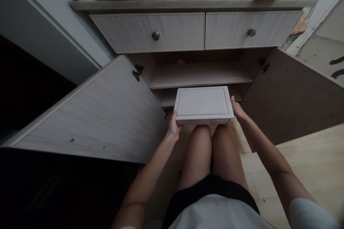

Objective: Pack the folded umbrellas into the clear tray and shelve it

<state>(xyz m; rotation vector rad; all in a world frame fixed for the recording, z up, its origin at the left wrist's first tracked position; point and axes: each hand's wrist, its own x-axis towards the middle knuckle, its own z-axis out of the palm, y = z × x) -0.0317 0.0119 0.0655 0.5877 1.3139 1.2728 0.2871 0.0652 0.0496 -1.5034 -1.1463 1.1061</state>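
The left hand (174,127) and the right hand (238,109) are gripping the short sides of a flat white box (203,103), holding it just in front of a pale wooden cupboard shelf (200,75), and moving it needs both hands gripping evenly.

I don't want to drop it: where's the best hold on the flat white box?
Take the flat white rectangular box by its left and right edges, coming in from both sides, as the left hand and right hand do now. It is shallow with straight sides, and the open wood-grain cabinet doors leave those sides free.
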